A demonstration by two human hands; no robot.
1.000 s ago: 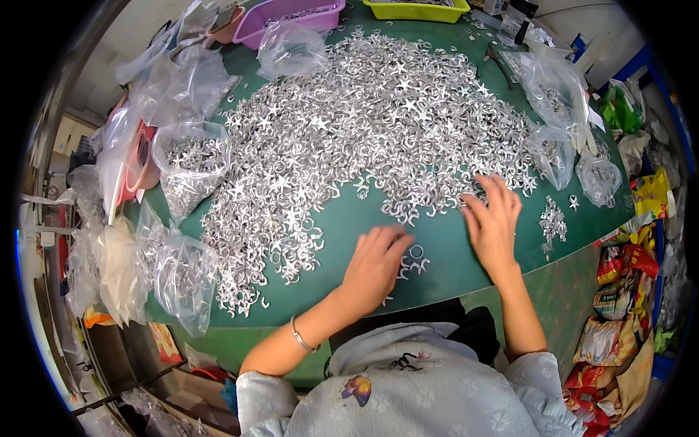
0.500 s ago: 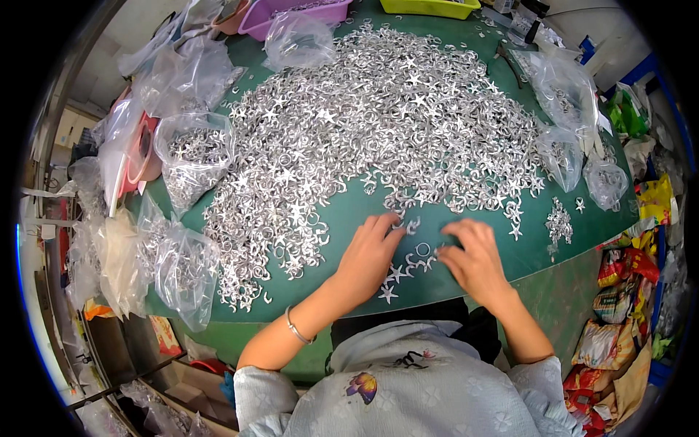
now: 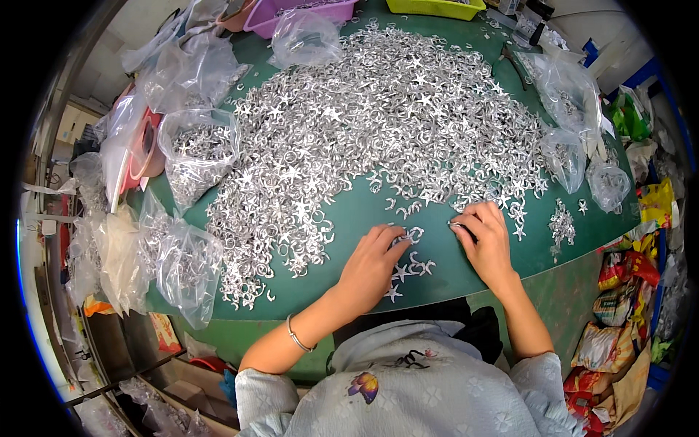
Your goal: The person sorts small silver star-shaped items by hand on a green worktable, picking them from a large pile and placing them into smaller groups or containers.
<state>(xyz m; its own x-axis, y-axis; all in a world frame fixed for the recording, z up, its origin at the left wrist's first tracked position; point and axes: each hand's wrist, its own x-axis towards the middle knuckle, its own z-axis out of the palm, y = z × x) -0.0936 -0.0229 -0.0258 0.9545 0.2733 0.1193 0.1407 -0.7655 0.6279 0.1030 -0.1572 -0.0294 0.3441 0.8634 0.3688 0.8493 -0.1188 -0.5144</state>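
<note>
A broad heap of small silver metal pieces (image 3: 393,109), with stars, rings and crescents among them, covers much of the green table (image 3: 349,218). My left hand (image 3: 371,266) rests near the front edge, fingers curled and thumb drawn in. Small silver crescent pieces (image 3: 414,234) lie right at its fingertips; what is between them is hidden. To the right, my right hand (image 3: 485,239) hovers low over the table with thumb and forefinger pinched; something tiny may be in them. A few crescents (image 3: 421,266) and silver stars (image 3: 393,293) lie between my hands and the near edge.
Clear plastic bags with silver pieces (image 3: 196,156) line the left; more bags (image 3: 564,156) stand at the right. A purple basin (image 3: 298,14) and a yellow-green tray (image 3: 437,7) sit at the back. A small separate pile (image 3: 561,222) lies at right.
My right hand has moved slightly right and up, and its spread fingers have come together. The ring that lay between my hands no longer shows there. My left hand has shifted slightly.
</note>
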